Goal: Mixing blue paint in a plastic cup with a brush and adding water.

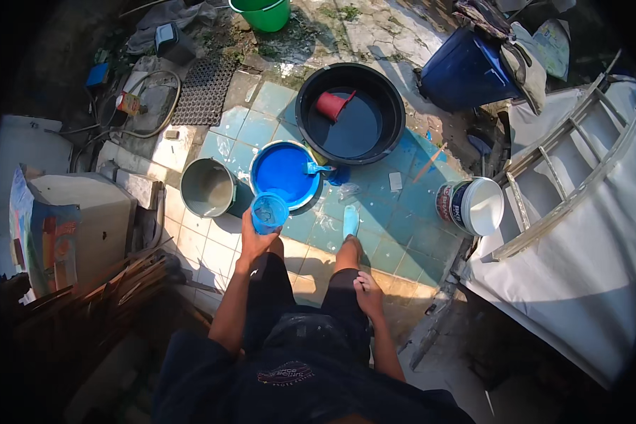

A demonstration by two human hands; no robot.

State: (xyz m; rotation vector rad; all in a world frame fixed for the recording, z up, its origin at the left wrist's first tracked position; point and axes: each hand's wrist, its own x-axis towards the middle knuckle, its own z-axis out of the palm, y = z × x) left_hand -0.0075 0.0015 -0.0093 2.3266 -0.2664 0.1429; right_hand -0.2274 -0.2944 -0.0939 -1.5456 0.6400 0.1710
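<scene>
My left hand (258, 240) is closed around a translucent blue plastic cup (270, 213), seen from above, with some liquid apparently inside. The cup is over the near edge of a white-rimmed bucket (256, 160) of bright blue paint (283, 173). A blue-coated tool (319, 168), perhaps a brush, lies across that bucket's right rim. Beside it on the left stands a grey bucket (209, 188) with cloudy liquid. On my right thigh rests my right hand (369, 293), holding nothing, its fingers loosely bent and apart.
Beyond the paint is a wide black tub (396, 134) of water with a red dipper (333, 105). A white paint pail (485, 206) and a ladder (544, 198) on pale sheeting are at right. A blue barrel (463, 71) stands far right, a green bucket (267, 15) at the back.
</scene>
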